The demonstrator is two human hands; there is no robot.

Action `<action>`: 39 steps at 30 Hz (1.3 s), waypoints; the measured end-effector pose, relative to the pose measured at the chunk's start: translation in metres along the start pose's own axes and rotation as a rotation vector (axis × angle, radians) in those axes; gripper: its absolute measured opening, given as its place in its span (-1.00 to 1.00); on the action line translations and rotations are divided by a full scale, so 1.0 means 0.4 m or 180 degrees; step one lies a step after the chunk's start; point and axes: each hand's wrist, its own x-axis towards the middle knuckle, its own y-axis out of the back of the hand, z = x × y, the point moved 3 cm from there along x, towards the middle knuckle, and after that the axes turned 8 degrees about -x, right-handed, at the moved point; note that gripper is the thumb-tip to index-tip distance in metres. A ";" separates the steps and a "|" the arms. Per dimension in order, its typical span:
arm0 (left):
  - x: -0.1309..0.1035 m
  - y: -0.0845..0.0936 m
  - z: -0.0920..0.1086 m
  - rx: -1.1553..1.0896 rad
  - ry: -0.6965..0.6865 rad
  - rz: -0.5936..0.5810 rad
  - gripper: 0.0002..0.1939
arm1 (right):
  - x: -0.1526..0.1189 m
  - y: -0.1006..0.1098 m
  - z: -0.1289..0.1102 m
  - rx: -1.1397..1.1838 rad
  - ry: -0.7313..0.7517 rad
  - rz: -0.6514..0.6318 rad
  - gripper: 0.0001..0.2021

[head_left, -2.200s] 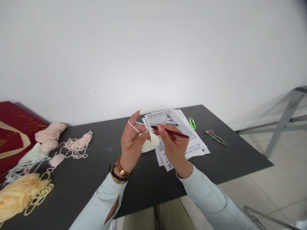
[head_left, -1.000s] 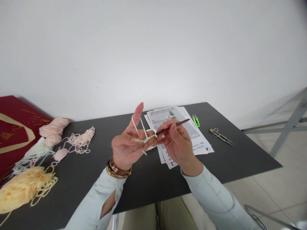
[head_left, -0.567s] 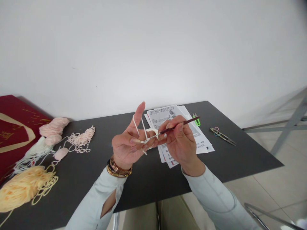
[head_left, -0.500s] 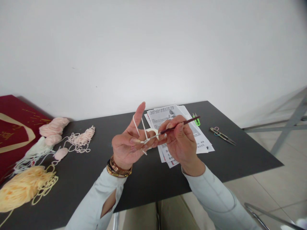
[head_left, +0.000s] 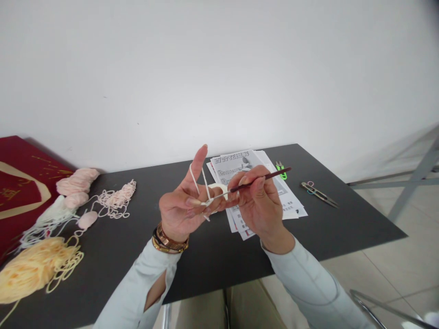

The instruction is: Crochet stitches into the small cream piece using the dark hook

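Note:
My left hand (head_left: 181,205) is raised over the table with its index finger pointing up. A strand of white yarn (head_left: 206,177) loops round that finger, and thumb and middle finger pinch the yarn lower down. My right hand (head_left: 262,205) is closed round the dark red handle of a crochet hook (head_left: 274,174). The hook's thin metal end reaches left to the yarn at my left fingertips. Behind the fingers a white rounded thing shows in part; I cannot make out what it is.
Printed sheets (head_left: 291,205) lie beneath my right hand. Beyond them are green thread snips (head_left: 281,172) and metal scissors (head_left: 319,195). At the left lie pink yarn (head_left: 77,180), pale yarn (head_left: 51,217), yellow yarn (head_left: 34,269) and a red bag (head_left: 20,183). A wall stands behind the black table (head_left: 360,219).
The crochet hook and my right hand have shifted slightly to the right. My left hand keeps almost the same pose, with the yarn still looped over its index finger.

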 end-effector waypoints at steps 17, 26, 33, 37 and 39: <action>0.002 -0.001 0.010 0.0224 -0.0136 0.0295 -0.26 | -0.020 0.008 -0.034 -0.0964 0.1182 -0.0084 -0.87; 0.001 -0.008 0.010 0.0088 -0.0350 0.0301 -0.22 | -0.041 0.002 -0.049 -0.1567 0.1770 -0.0306 -0.78; -0.002 0.000 0.009 0.0390 -0.0327 0.0391 -0.16 | -0.042 -0.013 -0.063 -0.2027 0.1930 -0.0554 -0.72; -0.001 -0.004 0.011 0.0350 -0.0383 0.0283 -0.20 | -0.054 -0.014 -0.076 -0.2571 0.2238 -0.0663 -0.74; -0.002 -0.007 0.010 0.0329 -0.0439 0.0277 -0.19 | -0.063 -0.013 -0.077 -0.3007 0.2504 -0.0792 -0.75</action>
